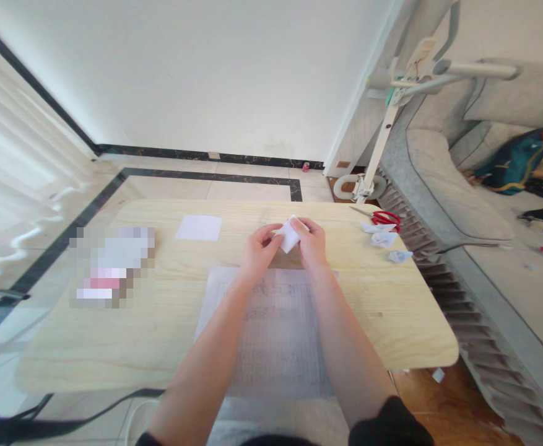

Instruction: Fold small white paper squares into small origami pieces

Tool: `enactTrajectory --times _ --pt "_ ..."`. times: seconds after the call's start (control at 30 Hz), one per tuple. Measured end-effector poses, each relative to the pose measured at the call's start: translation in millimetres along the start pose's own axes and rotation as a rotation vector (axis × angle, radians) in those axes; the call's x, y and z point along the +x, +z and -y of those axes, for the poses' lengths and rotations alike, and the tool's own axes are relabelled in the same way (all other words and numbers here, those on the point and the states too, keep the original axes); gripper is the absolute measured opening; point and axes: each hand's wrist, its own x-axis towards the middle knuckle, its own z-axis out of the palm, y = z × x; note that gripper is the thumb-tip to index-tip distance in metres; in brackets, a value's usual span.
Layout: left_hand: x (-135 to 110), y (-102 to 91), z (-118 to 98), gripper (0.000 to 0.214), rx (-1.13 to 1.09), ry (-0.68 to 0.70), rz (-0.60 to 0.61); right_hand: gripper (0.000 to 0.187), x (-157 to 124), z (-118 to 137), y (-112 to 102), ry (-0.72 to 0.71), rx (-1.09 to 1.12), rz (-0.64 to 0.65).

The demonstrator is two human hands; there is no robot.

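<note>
Both of my hands meet over the far middle of a light wooden table (pixel 392 310). Between them is a small folded white paper (pixel 288 235). My left hand (pixel 258 249) pinches its left side with fingers closed. My right hand (pixel 312 243) grips its right side, fingers curled round the top edge. The paper is lifted slightly above a translucent gridded mat (pixel 271 334) that lies under my forearms.
A white paper square (pixel 199 227) lies to the far left of my hands. Red-handled scissors (pixel 382 217) and a few white paper scraps (pixel 383 238) sit at the table's far right corner. A blurred-out patch (pixel 111 263) covers something at left. A grey sofa (pixel 457 198) stands to the right.
</note>
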Motion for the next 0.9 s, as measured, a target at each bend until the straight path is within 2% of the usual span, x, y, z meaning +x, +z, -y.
enactTrajectory --times 0.2,0.4,0.67,0.9 --pt "0.2 -0.1 -4.3 0.026 -0.060 -0.029 -0.027 0.025 0.1 -0.1 0.4 0.032 0.016 0.014" --pt "2.3 -1.4 -4.3 0.031 -0.073 -0.056 -0.199 0.028 -1.9 2.1 2.3 0.051 0.022 0.121" --pt "3.6 -1.1 -1.7 0.030 -0.081 -0.034 -0.201 0.034 -2.0 1.9 2.0 0.023 0.018 0.088" --pt "3.7 -1.0 -1.6 0.029 -0.067 -0.040 -0.211 0.030 -2.5 1.4 2.2 0.016 0.057 0.086"
